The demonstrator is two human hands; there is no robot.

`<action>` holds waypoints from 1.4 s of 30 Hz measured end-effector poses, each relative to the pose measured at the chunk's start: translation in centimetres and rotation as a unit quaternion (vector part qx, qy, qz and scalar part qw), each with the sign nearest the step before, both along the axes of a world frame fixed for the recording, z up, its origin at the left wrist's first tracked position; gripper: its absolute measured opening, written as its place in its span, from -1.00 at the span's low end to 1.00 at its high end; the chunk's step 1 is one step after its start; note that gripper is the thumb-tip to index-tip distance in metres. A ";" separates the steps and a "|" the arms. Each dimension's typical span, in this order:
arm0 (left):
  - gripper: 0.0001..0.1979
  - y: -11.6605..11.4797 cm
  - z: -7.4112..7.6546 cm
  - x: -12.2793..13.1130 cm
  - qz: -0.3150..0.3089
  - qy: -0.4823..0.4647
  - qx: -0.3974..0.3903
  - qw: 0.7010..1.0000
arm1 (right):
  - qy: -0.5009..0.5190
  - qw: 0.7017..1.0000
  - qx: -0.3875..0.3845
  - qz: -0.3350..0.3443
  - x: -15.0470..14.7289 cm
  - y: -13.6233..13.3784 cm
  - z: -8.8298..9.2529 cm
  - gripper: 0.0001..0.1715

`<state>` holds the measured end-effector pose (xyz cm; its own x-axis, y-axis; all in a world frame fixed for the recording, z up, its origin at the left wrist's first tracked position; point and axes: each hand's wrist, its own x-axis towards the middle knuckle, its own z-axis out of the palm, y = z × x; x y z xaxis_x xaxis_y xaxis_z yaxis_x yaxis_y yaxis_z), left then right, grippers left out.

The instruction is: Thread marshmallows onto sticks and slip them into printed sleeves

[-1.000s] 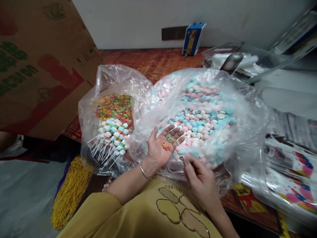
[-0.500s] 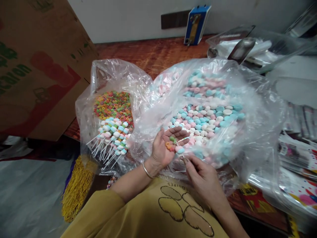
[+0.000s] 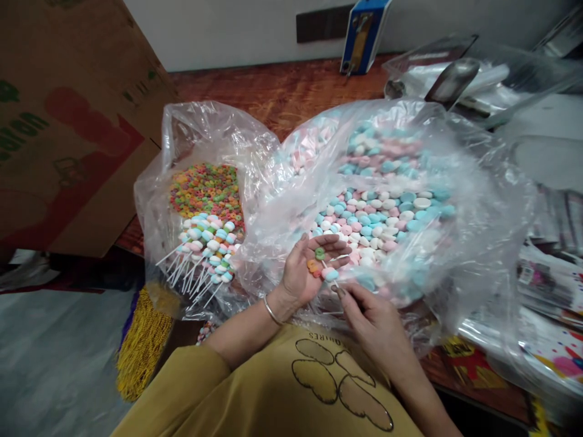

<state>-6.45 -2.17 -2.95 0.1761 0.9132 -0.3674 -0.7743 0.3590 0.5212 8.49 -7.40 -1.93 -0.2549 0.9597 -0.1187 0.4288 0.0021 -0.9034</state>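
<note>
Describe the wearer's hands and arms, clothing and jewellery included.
Both the left hand and right hand are ungloved. A plain silver-coloured bangle circles the left wrist. A mustard-coloured sleeve reaches roughly the left elbow; no right sleeve shows.

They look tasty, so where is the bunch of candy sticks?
In the head view, the bunch of candy sticks lies left of the left hand, just in front of the colourful rings.

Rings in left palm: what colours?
One green ring, plus orange to reddish rings; best seen in head view.
</note>
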 end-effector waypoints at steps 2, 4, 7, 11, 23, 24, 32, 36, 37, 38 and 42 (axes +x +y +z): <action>-0.50 0.0 -0.1 0.1 -0.004 0.009 -0.006 1.000 | 0.004 1.000 -0.003 -0.002 0.0 0.0 -0.1 -0.65; -0.52 0.0 -0.3 0.2 0.003 0.004 -0.023 1.000 | 0.006 1.000 -0.007 -0.005 0.1 0.0 -0.2 -0.64; -0.54 0.2 -0.4 0.1 0.014 -0.016 -0.035 0.999 | 0.007 1.000 -0.005 -0.007 0.1 -0.1 -0.3 -0.64; -0.53 0.2 -0.5 0.2 0.012 -0.015 -0.023 1.000 | 0.011 1.000 -0.008 -0.007 0.1 -0.1 -0.2 -0.64; -0.43 -1.0 -1.3 0.9 -0.033 0.007 0.016 0.999 | 0.013 0.999 -0.018 -0.028 0.0 0.0 -0.6 -0.68; -0.45 -1.0 -1.1 1.0 -0.029 -0.010 0.009 1.000 | 0.016 0.999 -0.017 -0.030 -0.1 0.0 -0.7 -0.69; -0.53 -0.4 -0.6 0.5 0.022 -0.051 -0.056 0.997 | 0.077 0.995 0.002 -0.069 -0.2 -0.2 -2.4 -0.66; -0.54 -0.8 -1.2 0.7 0.040 0.115 -0.012 0.992 | 0.091 0.993 -0.003 -0.080 -0.1 -0.1 -2.9 -0.66; -0.54 -0.9 -1.3 0.7 0.032 0.152 -0.001 0.988 | 0.090 0.993 0.002 -0.077 -0.1 0.0 -2.9 -0.66; -0.54 -0.9 -1.4 0.8 0.022 0.178 0.004 0.984 | 0.087 0.993 0.008 -0.073 -0.1 0.0 -2.7 -0.67; -0.50 -0.9 -1.3 0.7 0.023 0.199 -0.002 0.980 | 0.073 0.996 0.032 -0.031 -0.1 -0.2 -2.0 -0.73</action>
